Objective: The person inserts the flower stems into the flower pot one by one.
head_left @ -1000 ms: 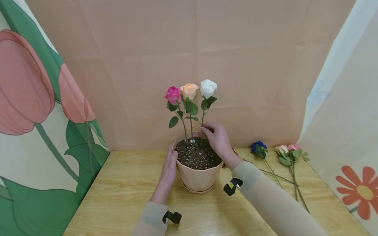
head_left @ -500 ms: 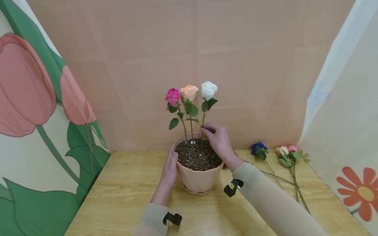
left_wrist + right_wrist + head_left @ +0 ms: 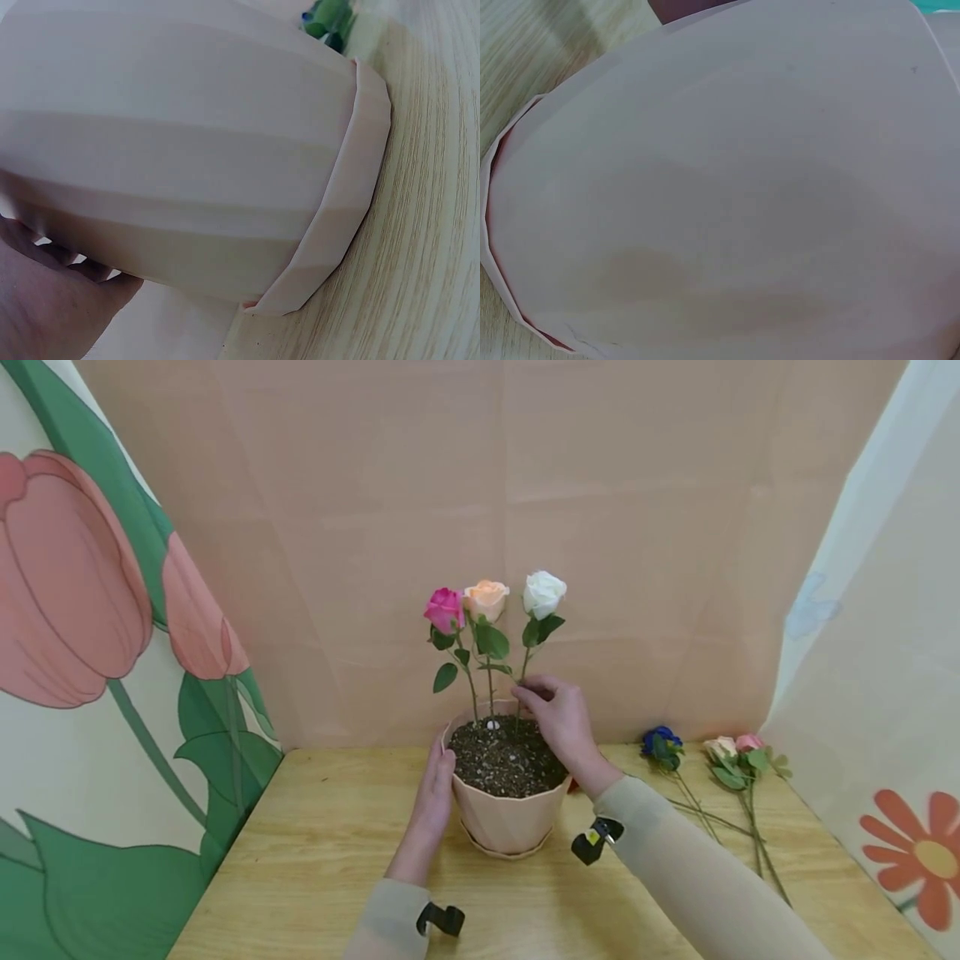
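My right hand (image 3: pixel 561 720) pinches the stem of a white rose (image 3: pixel 544 594) that stands in the soil of a pale pink flower pot (image 3: pixel 504 817). A magenta rose (image 3: pixel 444 610) and a peach rose (image 3: pixel 487 600) rise from the soil (image 3: pixel 507 762) to its left. On the pot's left side my left hand (image 3: pixel 431 796) rests with its fingers extended along the wall. The left wrist view shows that hand (image 3: pixel 52 300) touching the pot (image 3: pixel 172 150). In the right wrist view the pot (image 3: pixel 705 172) fills most of the frame and my fingers are hidden.
A blue rose (image 3: pixel 663 745), a cream rose (image 3: pixel 722 748) and a pink rose (image 3: pixel 748 742) lie on the wooden table (image 3: pixel 330 827) at the right. Something red (image 3: pixel 574 785) shows partly behind the pot. Cloth backdrops (image 3: pixel 360 527) enclose the table's back and sides.
The white rose's head has leaned slightly right, away from the peach rose, with my right hand still on its stem. The whole head view has shifted a little. My left hand stays against the pot.
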Action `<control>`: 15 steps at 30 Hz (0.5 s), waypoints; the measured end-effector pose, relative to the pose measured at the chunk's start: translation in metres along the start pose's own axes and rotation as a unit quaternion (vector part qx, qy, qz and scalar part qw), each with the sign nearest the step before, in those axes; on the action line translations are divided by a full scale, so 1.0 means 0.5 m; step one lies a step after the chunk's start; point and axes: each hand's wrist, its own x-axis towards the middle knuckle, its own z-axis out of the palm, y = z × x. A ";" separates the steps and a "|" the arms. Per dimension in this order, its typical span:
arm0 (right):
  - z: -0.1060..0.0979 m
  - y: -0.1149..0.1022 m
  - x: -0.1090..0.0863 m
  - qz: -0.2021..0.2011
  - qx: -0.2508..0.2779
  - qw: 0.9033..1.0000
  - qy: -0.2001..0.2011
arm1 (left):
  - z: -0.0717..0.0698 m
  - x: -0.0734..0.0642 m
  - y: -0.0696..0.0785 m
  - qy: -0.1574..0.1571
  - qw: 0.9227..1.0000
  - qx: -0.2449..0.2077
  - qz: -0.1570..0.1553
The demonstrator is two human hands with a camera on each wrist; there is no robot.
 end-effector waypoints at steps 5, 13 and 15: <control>-0.006 -0.002 -0.002 0.006 0.007 1.000 -0.002 | 0.001 -0.001 0.000 0.000 1.000 -0.006 -0.004; -0.023 -0.005 -0.007 0.009 0.010 1.000 -0.005 | 0.000 0.000 0.000 0.002 1.000 -0.003 -0.011; -0.032 -0.007 -0.010 0.012 0.010 1.000 -0.008 | 0.000 0.000 0.000 0.002 1.000 -0.001 -0.010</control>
